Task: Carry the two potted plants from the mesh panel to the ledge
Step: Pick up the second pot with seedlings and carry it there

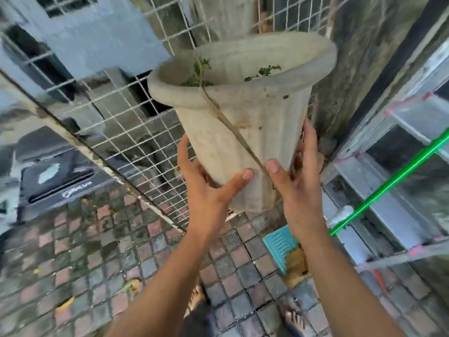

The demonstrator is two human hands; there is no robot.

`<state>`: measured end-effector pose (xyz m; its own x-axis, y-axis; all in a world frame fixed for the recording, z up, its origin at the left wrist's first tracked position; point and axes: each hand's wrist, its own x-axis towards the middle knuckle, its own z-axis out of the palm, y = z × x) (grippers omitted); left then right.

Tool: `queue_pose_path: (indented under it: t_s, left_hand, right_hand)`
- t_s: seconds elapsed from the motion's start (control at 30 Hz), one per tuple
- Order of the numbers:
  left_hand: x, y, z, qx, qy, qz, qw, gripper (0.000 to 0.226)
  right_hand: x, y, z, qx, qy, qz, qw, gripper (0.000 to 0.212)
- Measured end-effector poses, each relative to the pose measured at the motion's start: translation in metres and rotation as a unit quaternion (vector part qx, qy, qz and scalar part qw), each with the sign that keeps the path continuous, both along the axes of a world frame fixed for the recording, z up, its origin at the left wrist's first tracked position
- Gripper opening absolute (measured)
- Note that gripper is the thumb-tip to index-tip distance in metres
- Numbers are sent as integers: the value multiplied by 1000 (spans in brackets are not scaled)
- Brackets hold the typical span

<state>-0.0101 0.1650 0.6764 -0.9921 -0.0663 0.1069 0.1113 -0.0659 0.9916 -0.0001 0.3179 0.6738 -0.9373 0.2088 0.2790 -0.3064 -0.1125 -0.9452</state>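
A tall grey fluted pot (245, 122) with a wide rolled rim and a few small green sprigs inside is raised in front of the white mesh panel (116, 113). A thin dry stem runs diagonally down its side. My left hand (206, 188) cups the pot's lower left side, thumb across the front. My right hand (298, 178) grips the lower right side, thumb on the front and fingers behind. A second pale pot (226, 13) shows blurred at the top, against the mesh.
A mossy concrete pillar (359, 57) stands right of the mesh. An aluminium ladder (379, 190) and a green pole (388, 186) lean at the right. A teal dustpan (281, 244) lies on the checkered brick paving (97, 251). My bare feet show below.
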Motion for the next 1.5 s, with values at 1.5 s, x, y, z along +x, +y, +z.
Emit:
queue_pose_path:
  t_s: [1.5]
  left_hand:
    - [283, -621, 203, -19, 153, 675, 722, 98]
  right_hand:
    - [105, -751, 221, -41, 113, 663, 739, 78]
